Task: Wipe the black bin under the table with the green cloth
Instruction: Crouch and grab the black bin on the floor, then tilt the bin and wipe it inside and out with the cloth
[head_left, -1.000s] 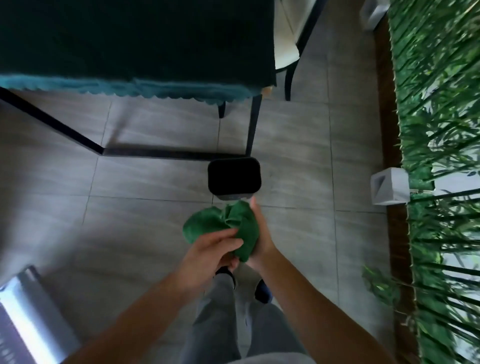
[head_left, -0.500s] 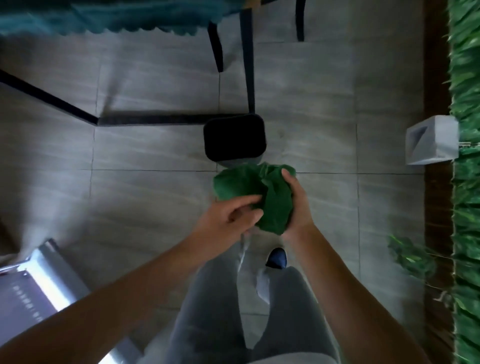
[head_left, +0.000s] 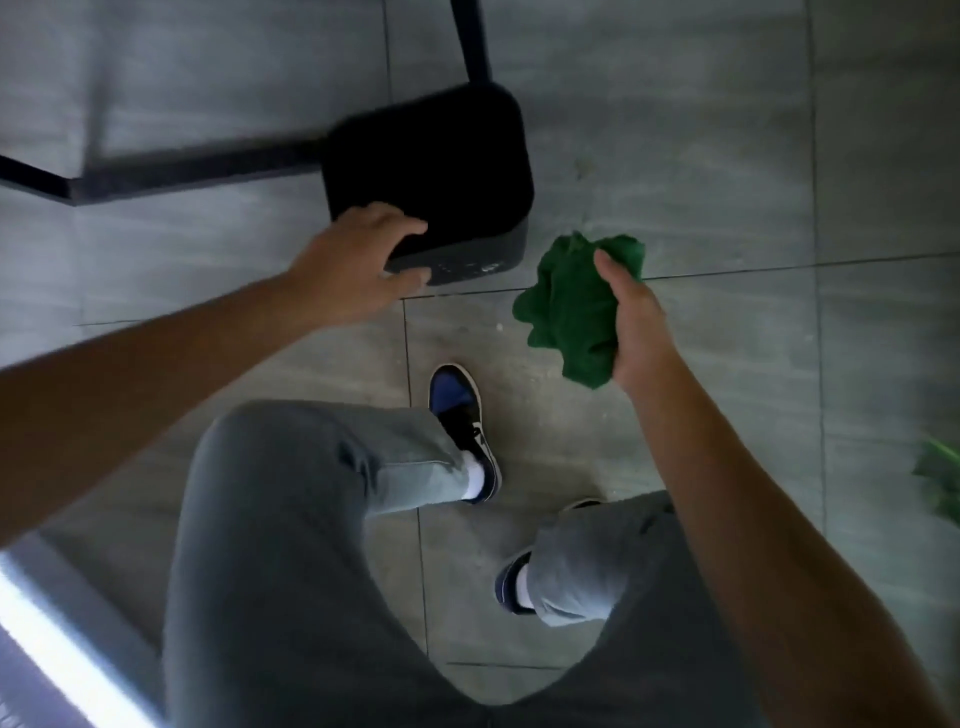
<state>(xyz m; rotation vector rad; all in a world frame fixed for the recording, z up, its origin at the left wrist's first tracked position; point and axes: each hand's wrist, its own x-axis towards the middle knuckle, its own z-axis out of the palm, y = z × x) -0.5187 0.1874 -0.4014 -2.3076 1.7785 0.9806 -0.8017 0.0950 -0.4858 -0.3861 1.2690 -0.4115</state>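
The black bin (head_left: 441, 171) stands on the grey tiled floor, square with rounded corners, its opening dark. My left hand (head_left: 353, 265) grips its near left corner, fingers over the rim and thumb on the outer wall. My right hand (head_left: 636, 322) holds the bunched green cloth (head_left: 571, 306) in the air just right of the bin, a short gap away from its near right corner.
A black table leg (head_left: 470, 41) and floor bar (head_left: 171, 174) run behind and left of the bin. My legs and shoes (head_left: 460, 421) are below. A bright metal object (head_left: 62, 660) sits at bottom left; green leaves (head_left: 940, 483) at the right edge.
My left hand let go of the cloth and took hold of the bin's near corner. The right hand moved right with the cloth. The view came closer and lower to the bin.
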